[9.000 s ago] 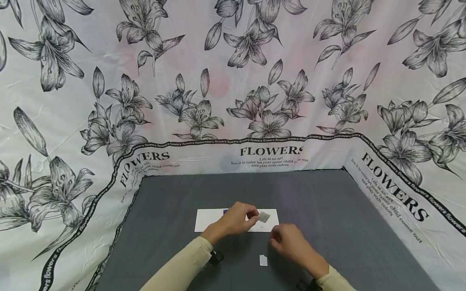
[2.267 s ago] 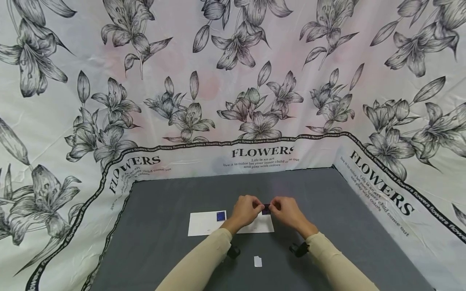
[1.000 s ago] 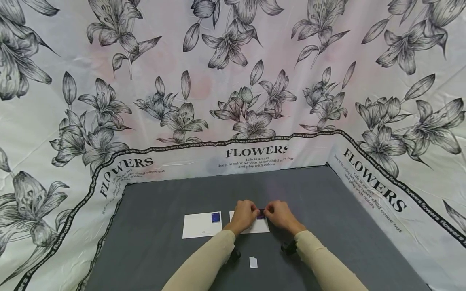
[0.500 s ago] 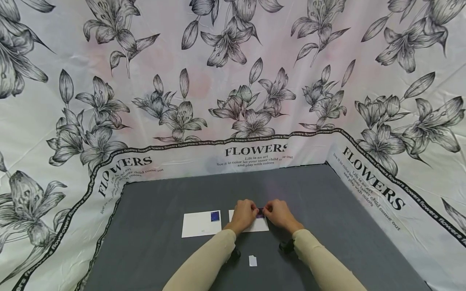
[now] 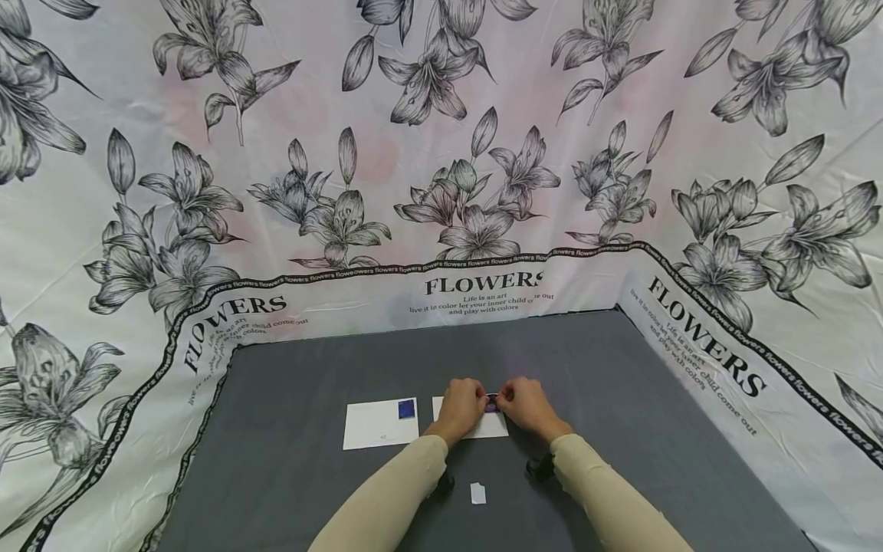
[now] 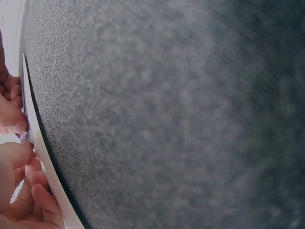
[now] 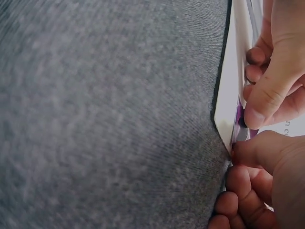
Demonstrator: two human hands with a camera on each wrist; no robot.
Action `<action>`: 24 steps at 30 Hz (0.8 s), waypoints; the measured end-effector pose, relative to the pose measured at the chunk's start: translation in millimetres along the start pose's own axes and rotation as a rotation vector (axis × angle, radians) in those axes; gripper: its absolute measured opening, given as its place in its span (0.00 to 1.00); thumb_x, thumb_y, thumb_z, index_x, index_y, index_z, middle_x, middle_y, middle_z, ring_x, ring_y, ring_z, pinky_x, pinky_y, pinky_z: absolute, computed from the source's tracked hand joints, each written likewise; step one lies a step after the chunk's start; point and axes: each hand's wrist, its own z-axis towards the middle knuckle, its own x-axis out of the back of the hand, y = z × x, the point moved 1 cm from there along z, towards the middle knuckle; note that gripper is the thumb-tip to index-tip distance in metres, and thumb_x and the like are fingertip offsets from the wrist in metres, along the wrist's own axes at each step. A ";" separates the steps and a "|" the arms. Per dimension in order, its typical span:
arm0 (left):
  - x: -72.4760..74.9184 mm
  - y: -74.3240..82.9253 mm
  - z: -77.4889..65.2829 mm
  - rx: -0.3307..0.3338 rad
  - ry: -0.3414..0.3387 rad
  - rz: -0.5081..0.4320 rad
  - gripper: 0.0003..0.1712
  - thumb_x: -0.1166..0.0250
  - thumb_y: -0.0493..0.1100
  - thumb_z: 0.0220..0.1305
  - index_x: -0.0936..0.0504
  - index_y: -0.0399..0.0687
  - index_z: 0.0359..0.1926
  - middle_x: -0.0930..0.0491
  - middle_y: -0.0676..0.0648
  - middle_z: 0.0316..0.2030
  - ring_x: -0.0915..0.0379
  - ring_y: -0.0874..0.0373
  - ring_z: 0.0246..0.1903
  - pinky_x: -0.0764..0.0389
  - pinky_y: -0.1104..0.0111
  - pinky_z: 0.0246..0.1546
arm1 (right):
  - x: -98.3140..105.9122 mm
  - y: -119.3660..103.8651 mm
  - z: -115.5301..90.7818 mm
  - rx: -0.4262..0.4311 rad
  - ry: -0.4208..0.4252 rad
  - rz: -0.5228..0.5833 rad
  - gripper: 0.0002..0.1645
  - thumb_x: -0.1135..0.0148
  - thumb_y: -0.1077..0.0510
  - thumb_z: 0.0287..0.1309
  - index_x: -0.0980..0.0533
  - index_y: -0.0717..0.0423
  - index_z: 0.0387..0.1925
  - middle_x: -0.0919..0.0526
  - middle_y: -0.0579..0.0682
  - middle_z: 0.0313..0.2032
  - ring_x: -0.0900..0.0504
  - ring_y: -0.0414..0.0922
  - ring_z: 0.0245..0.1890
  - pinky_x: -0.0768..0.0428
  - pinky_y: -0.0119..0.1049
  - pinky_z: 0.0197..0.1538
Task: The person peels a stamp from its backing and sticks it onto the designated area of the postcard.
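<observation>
In the head view, a purple stamp (image 5: 491, 408) lies at the upper right of the right-hand white card (image 5: 486, 431). My left hand (image 5: 461, 410) pinches the stamp's left side between thumb and forefinger. From the other side my right hand (image 5: 530, 406) pinches it too. The right wrist view has the shiny stamp (image 7: 239, 113) low against the card (image 7: 228, 90), partly covered by both thumbs. To the left lies a second white card (image 5: 375, 428), with a blue stamp (image 5: 406, 409) in its upper right corner.
A small white paper scrap (image 5: 478, 494) lies on the dark grey table cover (image 5: 297, 475) between the forearms. A white flower-printed cloth (image 5: 379, 176) rises behind the table and along both sides.
Nine seconds ago my left hand held a small greyish square over the cards, my right hand apart. Since then both hands have met at the stamp and lowered it onto the right card's corner.
</observation>
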 end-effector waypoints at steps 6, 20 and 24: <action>8.3 6.1 -0.7 0.000 -0.015 0.030 0.06 0.23 0.38 0.64 0.12 0.46 0.30 0.13 0.49 0.28 0.21 0.58 0.27 0.21 0.63 0.30 | -23.9 38.4 10.2 0.038 0.032 -0.066 0.08 0.29 0.58 0.56 0.17 0.50 0.23 0.18 0.40 0.21 0.24 0.37 0.22 0.26 0.35 0.28; -14.6 -12.8 5.8 -0.048 0.019 0.049 0.04 0.23 0.39 0.61 0.11 0.51 0.34 0.17 0.55 0.26 0.24 0.60 0.26 0.23 0.64 0.29 | 2.2 -8.8 1.0 0.036 -0.029 -0.079 0.04 0.29 0.65 0.60 0.11 0.58 0.36 0.12 0.48 0.29 0.17 0.42 0.30 0.18 0.43 0.35; -24.1 -20.5 9.6 -0.032 -0.026 0.028 0.04 0.23 0.40 0.61 0.07 0.53 0.37 0.15 0.57 0.28 0.26 0.63 0.26 0.24 0.67 0.29 | 5.9 -20.7 0.5 -0.047 -0.072 -0.114 0.04 0.25 0.65 0.60 0.09 0.57 0.37 0.09 0.47 0.31 0.14 0.43 0.33 0.15 0.46 0.41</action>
